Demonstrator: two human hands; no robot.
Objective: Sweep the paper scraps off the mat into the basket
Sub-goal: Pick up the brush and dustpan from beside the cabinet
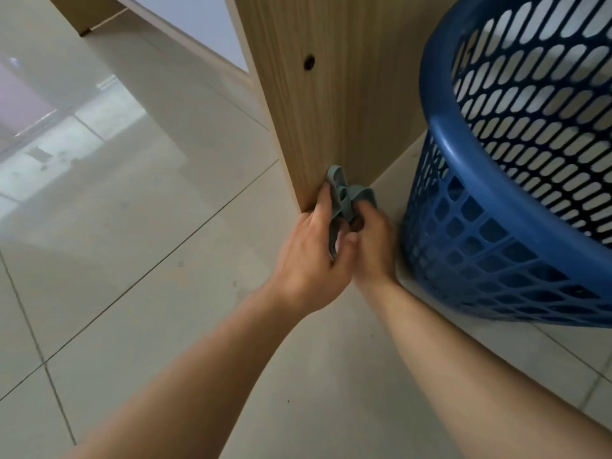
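Both forearms outstretched; left hand (313, 250) and right hand (371, 240) grip grey-green plastic tool (342, 198).

A light wooden panel (331, 94) with a dark hole (309, 62) stands upright on glossy floor tiles (132, 260)

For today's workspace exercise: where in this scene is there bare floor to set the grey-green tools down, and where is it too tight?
Bare tiled floor spreads left of the wooden panel and toward the viewer beneath both forearms. It is tight where the left hand and right hand grip the grey-green plastic handles, between the panel's foot and the blue basket.
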